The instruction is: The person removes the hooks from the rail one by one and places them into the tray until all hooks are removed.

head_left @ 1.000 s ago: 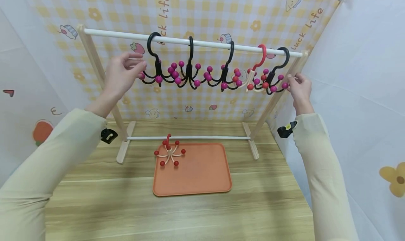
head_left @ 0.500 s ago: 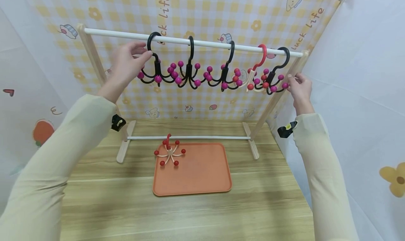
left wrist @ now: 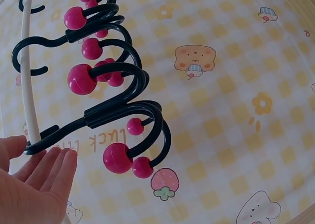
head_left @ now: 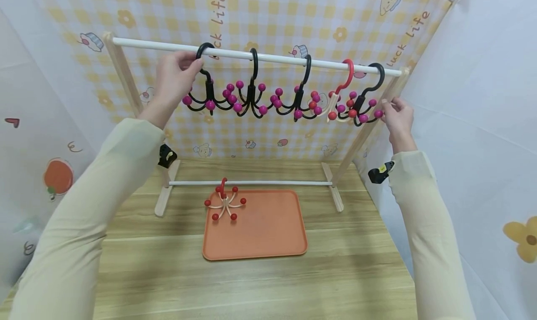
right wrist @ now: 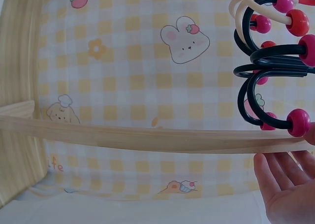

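Observation:
A white rail (head_left: 155,45) bears several claw-shaped hangers with balls on their arm tips. My left hand (head_left: 174,80) pinches the hook of the leftmost black hanger (head_left: 209,91), near the rail; in the left wrist view that hook (left wrist: 54,138) passes between thumb and fingers. At the far right, my right hand (head_left: 398,119) holds the rack's wooden post (right wrist: 172,139), thumb in front and fingers behind. Close to that thumb hangs a pink ball (right wrist: 299,122) of the rightmost black hanger (head_left: 358,103). A red-hooked hanger (head_left: 346,82) hangs just left of it.
On the wooden table (head_left: 260,287) lies an orange tray (head_left: 268,236). A cream hanger with red balls (head_left: 225,202) rests at its back left corner. Two more black hangers with pink balls hang mid-rail. A lower white bar (head_left: 272,183) joins the rack's feet.
My left hand has moved right and slightly up from beside the leftmost hanger to its hook. My right hand has stayed on the post. The hangers have barely shifted.

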A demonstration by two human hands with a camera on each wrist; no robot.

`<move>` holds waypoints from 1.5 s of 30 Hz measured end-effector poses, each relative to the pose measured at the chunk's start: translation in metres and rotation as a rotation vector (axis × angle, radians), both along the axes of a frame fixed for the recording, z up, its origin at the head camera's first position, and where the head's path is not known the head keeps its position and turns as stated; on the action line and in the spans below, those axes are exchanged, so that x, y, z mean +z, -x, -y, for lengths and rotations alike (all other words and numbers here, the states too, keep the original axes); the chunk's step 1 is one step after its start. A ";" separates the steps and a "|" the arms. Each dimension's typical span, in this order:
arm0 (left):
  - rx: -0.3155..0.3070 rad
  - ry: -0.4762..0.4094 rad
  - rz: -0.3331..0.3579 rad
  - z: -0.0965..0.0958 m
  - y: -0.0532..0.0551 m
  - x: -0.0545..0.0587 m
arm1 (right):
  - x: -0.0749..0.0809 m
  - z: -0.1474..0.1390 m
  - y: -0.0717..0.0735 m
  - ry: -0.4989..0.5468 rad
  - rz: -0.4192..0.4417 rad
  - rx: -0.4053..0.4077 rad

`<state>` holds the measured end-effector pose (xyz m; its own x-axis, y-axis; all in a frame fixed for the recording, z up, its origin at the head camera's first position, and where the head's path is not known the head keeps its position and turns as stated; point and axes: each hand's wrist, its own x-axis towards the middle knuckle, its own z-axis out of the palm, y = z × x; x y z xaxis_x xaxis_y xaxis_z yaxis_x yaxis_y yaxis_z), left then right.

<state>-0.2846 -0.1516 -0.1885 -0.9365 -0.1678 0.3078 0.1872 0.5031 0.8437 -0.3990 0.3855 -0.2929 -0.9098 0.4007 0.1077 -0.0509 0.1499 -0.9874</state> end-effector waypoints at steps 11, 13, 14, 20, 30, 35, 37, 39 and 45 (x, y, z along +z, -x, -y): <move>0.027 0.003 0.001 -0.005 0.004 0.004 | 0.015 0.019 -0.025 -0.042 -0.008 0.014; 0.030 -0.003 0.001 -0.005 0.004 0.005 | 0.022 0.030 -0.036 -0.072 -0.003 0.010; 0.032 -0.003 0.000 -0.005 0.004 0.005 | 0.022 0.030 -0.036 -0.077 -0.007 0.013; 0.033 -0.028 0.000 -0.003 0.002 0.007 | 0.005 0.005 -0.010 -0.002 -0.022 0.028; -0.013 -0.152 -0.070 0.007 -0.010 0.018 | 0.007 0.010 -0.013 -0.016 -0.005 -0.009; -0.012 -0.176 -0.092 0.011 -0.020 0.020 | 0.000 0.000 -0.001 -0.010 -0.003 -0.025; -0.012 -0.172 -0.092 0.012 -0.024 0.019 | -0.003 -0.004 0.005 -0.027 0.008 -0.019; -0.018 -0.175 -0.086 0.013 -0.027 0.016 | -0.007 -0.009 0.011 -0.022 0.004 -0.019; -0.035 -0.195 -0.029 0.014 -0.032 0.000 | 0.015 0.020 -0.026 -0.056 -0.001 -0.007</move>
